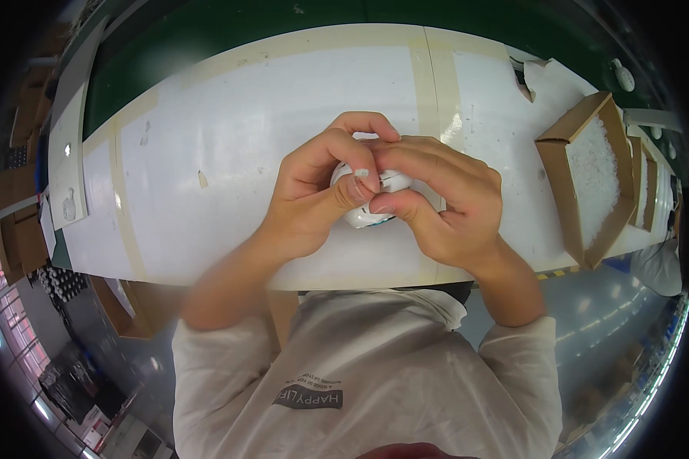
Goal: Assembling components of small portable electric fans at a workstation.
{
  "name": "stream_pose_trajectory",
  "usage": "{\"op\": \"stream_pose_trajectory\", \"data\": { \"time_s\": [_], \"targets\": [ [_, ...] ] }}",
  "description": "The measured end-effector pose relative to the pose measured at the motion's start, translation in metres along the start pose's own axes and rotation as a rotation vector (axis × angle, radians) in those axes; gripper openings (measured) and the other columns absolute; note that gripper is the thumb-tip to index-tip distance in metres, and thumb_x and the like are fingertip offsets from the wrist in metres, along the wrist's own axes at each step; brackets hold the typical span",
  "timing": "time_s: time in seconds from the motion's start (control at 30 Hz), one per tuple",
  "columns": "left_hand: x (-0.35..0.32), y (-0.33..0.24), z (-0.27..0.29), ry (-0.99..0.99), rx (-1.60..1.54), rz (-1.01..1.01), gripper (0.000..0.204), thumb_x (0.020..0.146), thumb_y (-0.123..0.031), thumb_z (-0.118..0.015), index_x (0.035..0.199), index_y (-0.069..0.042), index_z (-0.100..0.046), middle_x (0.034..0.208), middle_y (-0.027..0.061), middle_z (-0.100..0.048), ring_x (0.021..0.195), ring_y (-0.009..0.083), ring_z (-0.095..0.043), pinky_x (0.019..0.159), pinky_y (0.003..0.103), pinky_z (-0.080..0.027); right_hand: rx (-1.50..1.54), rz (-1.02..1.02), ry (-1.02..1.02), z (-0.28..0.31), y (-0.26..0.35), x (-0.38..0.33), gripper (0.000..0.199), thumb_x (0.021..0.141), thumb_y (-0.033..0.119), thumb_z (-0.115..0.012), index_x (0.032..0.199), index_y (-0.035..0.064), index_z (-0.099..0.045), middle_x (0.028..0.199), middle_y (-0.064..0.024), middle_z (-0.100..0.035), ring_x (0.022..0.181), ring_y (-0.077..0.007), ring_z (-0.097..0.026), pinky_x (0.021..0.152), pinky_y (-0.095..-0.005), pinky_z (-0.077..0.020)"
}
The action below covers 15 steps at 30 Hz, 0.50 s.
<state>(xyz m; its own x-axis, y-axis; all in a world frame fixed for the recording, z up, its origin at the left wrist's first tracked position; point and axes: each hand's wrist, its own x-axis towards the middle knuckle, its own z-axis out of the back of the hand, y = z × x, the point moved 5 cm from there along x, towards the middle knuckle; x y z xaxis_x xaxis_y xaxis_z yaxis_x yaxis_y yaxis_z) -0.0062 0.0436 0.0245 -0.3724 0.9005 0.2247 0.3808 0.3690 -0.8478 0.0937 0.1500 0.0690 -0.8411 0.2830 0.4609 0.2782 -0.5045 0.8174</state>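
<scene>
Above the middle of the table, both my hands are closed around a small white rounded plastic object [369,217]. Its lower edge shows a thin teal line; much of it is hidden behind my fingers. My left hand [321,180] comes from the left, thumb and index finger pinched together over the object's top. A small white piece [362,174] shows at those fingertips. From the other side, my right hand [452,195] wraps its fingers over the far side, with the thumb pressed against the near right part. What exactly the object is, I cannot tell.
The white tabletop [230,191] has beige tape strips. To the right stands an open cardboard box [566,191] of small whitish pieces, with another box [644,183] beyond it. A white object [624,75] lies on the green surface at far right. Below the table's left edge is a cardboard box [122,310].
</scene>
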Motion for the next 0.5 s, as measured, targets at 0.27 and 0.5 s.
{"op": "stream_pose_trajectory", "data": {
  "time_s": [0.27,0.5],
  "targets": [
    [0.0008,0.0016,-0.0025,-0.010,-0.058,0.002,0.016,0.094,-0.021,-0.066,0.098,-0.007,-0.059,0.125,0.0154,-0.049,0.107,0.0203,-0.057,0.092,0.034,-0.044,0.052,-0.110,-0.020,0.0035,0.0001,-0.0025,0.027,0.075,0.003,-0.077,0.100,-0.0041,-0.070,0.093,-0.0156,-0.072,0.084,-0.0256,-0.070,0.075,-0.0302,-0.0551],
    [0.0032,-0.0058,0.0001,0.030,0.035,-0.026,0.022,0.089,-0.019,-0.072,0.103,-0.006,-0.060,0.131,0.0148,-0.048,0.109,0.0208,-0.056,0.094,0.035,-0.045,0.233,-0.098,-0.015,0.0025,-0.0074,-0.0001,0.025,0.077,0.005,-0.075,0.100,-0.0035,-0.070,0.098,-0.0155,-0.072,0.089,-0.0239,-0.070,0.076,-0.0302,-0.0551]
  ]
}}
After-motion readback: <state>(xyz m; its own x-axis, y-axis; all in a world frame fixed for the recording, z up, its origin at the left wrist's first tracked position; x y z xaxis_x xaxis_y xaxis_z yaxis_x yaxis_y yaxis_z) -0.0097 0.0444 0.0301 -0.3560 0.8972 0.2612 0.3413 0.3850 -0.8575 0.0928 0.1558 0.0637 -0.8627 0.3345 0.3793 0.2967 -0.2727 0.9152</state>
